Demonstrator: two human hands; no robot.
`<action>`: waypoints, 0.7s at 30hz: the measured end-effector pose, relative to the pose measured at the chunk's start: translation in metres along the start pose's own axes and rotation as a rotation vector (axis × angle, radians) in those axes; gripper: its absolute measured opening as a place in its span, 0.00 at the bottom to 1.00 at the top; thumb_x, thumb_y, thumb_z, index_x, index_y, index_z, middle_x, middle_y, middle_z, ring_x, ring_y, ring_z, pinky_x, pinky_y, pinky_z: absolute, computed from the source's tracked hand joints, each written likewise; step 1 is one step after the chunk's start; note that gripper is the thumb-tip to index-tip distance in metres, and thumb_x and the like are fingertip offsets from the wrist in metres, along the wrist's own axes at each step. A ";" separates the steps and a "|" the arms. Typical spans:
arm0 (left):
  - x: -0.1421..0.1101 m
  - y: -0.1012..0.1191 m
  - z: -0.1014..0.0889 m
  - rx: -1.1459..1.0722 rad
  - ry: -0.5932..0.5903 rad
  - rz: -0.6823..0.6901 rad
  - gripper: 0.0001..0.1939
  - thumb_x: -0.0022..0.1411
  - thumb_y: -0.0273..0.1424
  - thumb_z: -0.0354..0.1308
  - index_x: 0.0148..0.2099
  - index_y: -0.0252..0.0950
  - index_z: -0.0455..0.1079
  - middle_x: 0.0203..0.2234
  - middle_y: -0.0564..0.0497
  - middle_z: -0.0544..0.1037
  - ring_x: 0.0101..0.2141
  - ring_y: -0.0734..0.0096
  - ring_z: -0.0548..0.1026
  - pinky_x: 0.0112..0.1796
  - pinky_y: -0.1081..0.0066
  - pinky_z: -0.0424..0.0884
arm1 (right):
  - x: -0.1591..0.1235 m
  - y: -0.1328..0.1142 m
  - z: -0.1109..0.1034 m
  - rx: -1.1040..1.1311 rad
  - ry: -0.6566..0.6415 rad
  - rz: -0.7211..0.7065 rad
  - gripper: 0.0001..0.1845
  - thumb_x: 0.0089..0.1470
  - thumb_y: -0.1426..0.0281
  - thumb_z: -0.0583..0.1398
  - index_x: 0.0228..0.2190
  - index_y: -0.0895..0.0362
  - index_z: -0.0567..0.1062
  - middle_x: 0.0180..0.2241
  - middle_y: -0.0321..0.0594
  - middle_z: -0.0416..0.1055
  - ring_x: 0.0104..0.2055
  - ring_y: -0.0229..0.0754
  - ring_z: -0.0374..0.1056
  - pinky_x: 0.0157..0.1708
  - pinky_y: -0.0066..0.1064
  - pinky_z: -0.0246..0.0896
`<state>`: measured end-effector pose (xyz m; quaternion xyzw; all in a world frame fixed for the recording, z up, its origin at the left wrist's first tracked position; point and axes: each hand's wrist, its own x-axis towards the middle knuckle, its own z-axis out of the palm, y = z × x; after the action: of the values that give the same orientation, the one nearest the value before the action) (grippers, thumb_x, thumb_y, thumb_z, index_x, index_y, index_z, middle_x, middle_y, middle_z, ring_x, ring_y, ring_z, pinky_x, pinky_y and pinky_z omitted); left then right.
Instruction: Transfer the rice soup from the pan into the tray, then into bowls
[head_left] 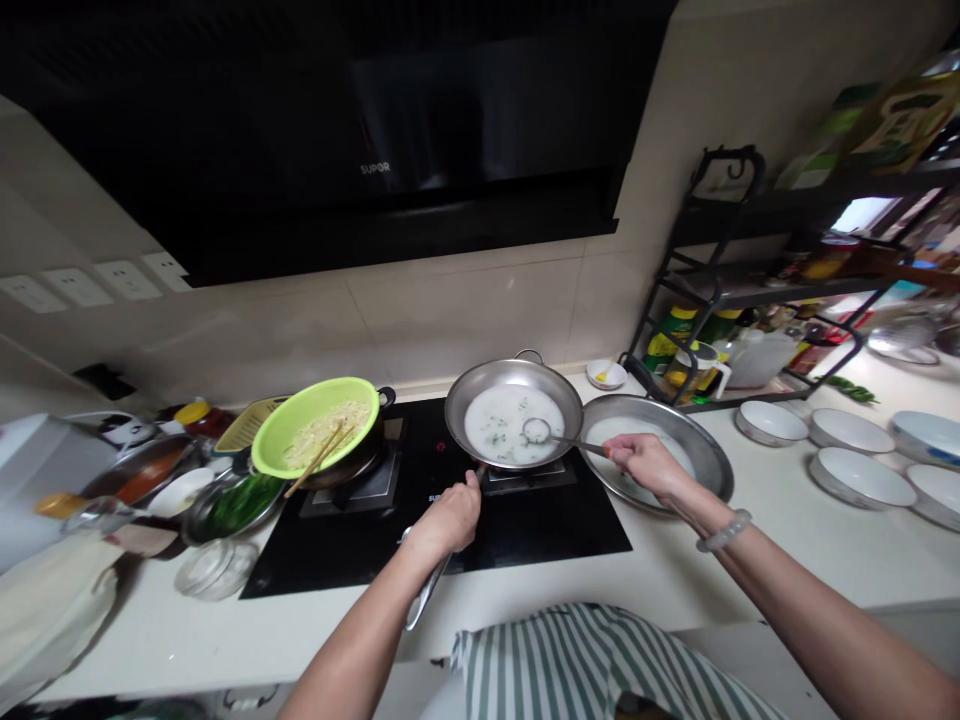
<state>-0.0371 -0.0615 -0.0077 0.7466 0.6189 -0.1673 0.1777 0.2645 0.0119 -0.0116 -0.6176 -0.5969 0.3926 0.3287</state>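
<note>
My left hand (453, 517) is wrapped round the long handle (429, 598) of a steel wok (576, 400), which sits over the right burner. White, cloudy liquid (495, 415) with green bits floats in the wok. A ladle (571, 442) is gripped by my right hand (642, 463), its bowl resting in or at the surface of that liquid. Under my right hand stands a wide metal basin (712, 455) holding similar white liquid. A lime-green bowl (274, 430) of pale shreds, with chopsticks (322, 458) across it, sits on a dark pot (360, 465) at the left burner.
A black range hood (375, 230) hangs above the black cooktop (337, 560). White bowls (862, 478) and a black spice rack (712, 285) stand to the right. Leafy greens (244, 505), a glass jar (215, 568) and a small dish (606, 374) are on the counter.
</note>
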 end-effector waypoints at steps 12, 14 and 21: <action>-0.004 0.004 -0.006 0.018 -0.018 0.000 0.39 0.59 0.15 0.49 0.72 0.13 0.45 0.52 0.19 0.74 0.53 0.43 0.78 0.51 0.59 0.72 | -0.005 -0.008 -0.010 0.103 -0.003 0.181 0.07 0.43 0.66 0.60 0.26 0.57 0.75 0.15 0.30 0.58 0.17 0.33 0.48 0.17 0.27 0.40; -0.005 0.004 -0.007 0.012 -0.022 0.002 0.39 0.59 0.15 0.49 0.72 0.12 0.45 0.52 0.18 0.74 0.53 0.42 0.77 0.51 0.59 0.72 | -0.006 -0.008 -0.013 0.124 0.003 0.186 0.07 0.43 0.66 0.60 0.26 0.56 0.75 0.15 0.30 0.58 0.16 0.32 0.48 0.17 0.26 0.40; -0.002 0.000 -0.002 -0.004 0.015 0.008 0.39 0.59 0.17 0.50 0.71 0.14 0.47 0.51 0.20 0.76 0.52 0.44 0.79 0.49 0.61 0.73 | -0.004 -0.001 -0.032 0.181 0.016 0.219 0.11 0.40 0.64 0.62 0.27 0.56 0.76 0.14 0.28 0.57 0.16 0.31 0.47 0.16 0.24 0.38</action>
<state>-0.0369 -0.0622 -0.0049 0.7499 0.6175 -0.1600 0.1752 0.2922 0.0099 0.0049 -0.6501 -0.4854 0.4735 0.3429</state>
